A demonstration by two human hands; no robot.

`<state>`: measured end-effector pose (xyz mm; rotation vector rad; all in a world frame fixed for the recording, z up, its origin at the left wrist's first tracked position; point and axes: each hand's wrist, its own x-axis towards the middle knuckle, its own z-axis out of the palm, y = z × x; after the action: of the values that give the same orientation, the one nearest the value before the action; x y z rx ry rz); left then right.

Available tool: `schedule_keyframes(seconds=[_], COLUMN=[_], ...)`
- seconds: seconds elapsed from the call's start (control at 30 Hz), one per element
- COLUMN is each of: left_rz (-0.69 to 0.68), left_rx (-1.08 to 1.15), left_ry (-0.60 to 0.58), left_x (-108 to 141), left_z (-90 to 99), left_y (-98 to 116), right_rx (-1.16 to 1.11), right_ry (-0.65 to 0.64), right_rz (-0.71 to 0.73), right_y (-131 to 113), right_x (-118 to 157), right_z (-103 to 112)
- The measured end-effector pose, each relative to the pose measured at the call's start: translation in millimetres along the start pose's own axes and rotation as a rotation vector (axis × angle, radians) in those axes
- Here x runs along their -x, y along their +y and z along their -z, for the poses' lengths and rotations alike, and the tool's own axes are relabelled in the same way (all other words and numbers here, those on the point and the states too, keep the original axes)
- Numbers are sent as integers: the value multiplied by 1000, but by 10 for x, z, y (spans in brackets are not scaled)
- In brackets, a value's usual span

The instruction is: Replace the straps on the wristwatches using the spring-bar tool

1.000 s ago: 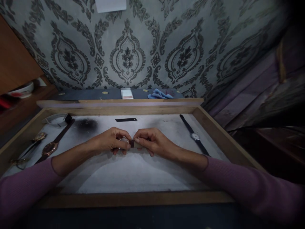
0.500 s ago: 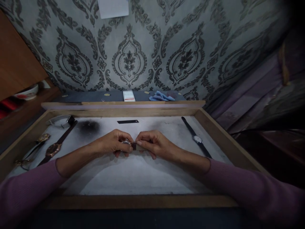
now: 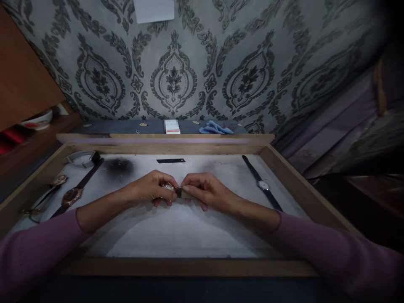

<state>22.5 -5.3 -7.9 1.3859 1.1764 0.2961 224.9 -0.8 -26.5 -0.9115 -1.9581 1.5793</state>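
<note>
Your left hand [image 3: 159, 189] pinches the watch [image 3: 167, 189], thumb over its round face, above the middle of the tray [image 3: 189, 266]. Your right hand [image 3: 202, 190] has thumb and fingers pressed together on the dark strap [image 3: 179, 192], hands nearly meeting; a tan piece shows under the right fingers, can't tell if it's part of the strap. Both your forearms come in over the tray's near rim, purple sleeves [image 3: 41, 248] pushed back off the wrists. Tray's left side: brown watch [image 3: 71, 196] lying at a slant, gold watch [image 3: 59, 181] closer to the tray's left wall, grey watch [image 3: 81, 159] in the tray's far left corner. Dark smudge [image 3: 119, 167] on the tray floor, far left of centre. Black strip [image 3: 171, 160] near the tray's far wall, about mid-width. Blue watch [image 3: 263, 185], pale dial, slanted on the tray's right side. Beyond the tray's far rim: blurred box [image 3: 172, 127], and right of it a crumpled blue cloth [image 3: 215, 127].
</note>
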Motion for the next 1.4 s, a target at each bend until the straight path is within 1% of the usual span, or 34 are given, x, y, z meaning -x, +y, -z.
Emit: schedule_keyframes(seconds=[0.13, 0.27, 0.37, 0.6, 0.73, 0.87, 1.0, 1.2, 1.4], left_rz=[-4, 20, 21, -12, 6, 6, 2, 13, 5], left_rx=[13, 16, 11, 34, 17, -21, -4, -4, -14], left_ry=[2, 6, -13, -33, -45, -26, -36, -17, -24], left_x=[1, -2, -7, -20, -13, -14, -16, -24, -32], left_z=[-2, 0, 7, 8, 20, 25, 19, 23, 17], left_y=[10, 10, 8, -1, -4, -19, -20, -25, -20], right_rx=[1, 9, 24, 94, 128, 116, 96, 107, 124], right_ry=[1, 8, 21, 54, 58, 56, 54, 120, 94], right_rz=[-7, -15, -25, -9, -3, 23, 27, -20, -48], right_y=[-3, -20, -35, -38, -45, -37, -25, -11, 38], right_x=[-6, -2, 7, 13, 21, 27, 18, -7, -41], right_z=[-2, -14, -27, -65, -81, -83, -72, -13, 38])
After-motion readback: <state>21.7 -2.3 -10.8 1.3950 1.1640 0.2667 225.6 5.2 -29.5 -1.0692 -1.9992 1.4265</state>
